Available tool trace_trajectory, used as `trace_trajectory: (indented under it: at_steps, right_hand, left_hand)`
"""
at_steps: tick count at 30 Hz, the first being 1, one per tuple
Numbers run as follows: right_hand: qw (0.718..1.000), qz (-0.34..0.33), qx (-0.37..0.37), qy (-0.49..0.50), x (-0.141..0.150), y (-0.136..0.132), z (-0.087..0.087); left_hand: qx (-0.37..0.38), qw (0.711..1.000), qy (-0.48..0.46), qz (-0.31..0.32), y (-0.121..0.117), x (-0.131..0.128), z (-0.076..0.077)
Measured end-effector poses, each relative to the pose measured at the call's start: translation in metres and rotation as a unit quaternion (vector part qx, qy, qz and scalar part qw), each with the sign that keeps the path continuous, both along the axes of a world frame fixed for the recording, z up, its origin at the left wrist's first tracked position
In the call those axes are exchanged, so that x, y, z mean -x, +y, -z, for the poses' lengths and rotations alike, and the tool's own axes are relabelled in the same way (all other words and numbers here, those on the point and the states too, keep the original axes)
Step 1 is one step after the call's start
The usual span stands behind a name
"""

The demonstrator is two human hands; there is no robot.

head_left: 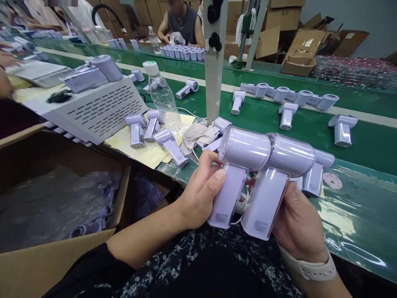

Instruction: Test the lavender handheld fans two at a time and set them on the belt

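My left hand (198,194) grips the handle of a lilac handheld fan (238,165), thumb pressed on its front. Right beside it, my right hand (297,223) wraps the handle of a second lilac fan (279,174) from behind. The two fans are held side by side over my lap, heads pointing left. A third fan (316,174) stands just behind them at the belt's near edge.
A green conveyor belt (366,145) carries several more fans (287,114). Three fans (149,128), a water bottle (161,95) and a cloth (195,134) lie on yellow sheets (139,151). A white machine (96,107) sits left, a cardboard box (56,203) below it. Another person (182,25) works across the belt.
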State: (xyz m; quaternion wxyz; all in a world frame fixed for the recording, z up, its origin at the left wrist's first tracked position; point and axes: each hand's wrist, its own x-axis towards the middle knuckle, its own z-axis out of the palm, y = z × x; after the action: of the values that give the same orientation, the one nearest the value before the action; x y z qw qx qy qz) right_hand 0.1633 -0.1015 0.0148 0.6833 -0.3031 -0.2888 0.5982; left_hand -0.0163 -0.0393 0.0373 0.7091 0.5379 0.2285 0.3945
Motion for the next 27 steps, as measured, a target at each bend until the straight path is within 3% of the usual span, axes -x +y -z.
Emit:
trace_trajectory:
  at_steps: [4,9,11,18,24,27]
  right_hand:
    - [0.999,0.024,0.003,-0.028,-0.007,0.001,-0.004]
    - [0.998,-0.011,0.051,-0.041,-0.012,0.006,0.0]
    - [0.998,-0.019,0.059,-0.021,-0.009,0.006,-0.001]
    - [0.996,0.004,0.075,0.039,-0.002,0.002,-0.006]
    - [0.999,0.025,0.017,0.039,-0.009,-0.001,-0.002]
    - [0.996,0.072,0.037,0.03,-0.011,-0.001,0.001]
  left_hand:
    - [0.031,0.999,-0.031,0.017,0.003,-0.003,-0.008]
    - [0.176,0.979,-0.033,0.097,0.018,-0.011,0.002]
    - [0.205,0.973,-0.032,0.097,0.021,-0.013,0.005]
    - [0.192,0.971,-0.089,0.109,0.026,-0.012,0.002]
    - [0.141,0.985,-0.053,0.081,0.024,-0.006,-0.001]
    - [0.088,0.993,-0.024,0.072,0.022,-0.005,-0.004]
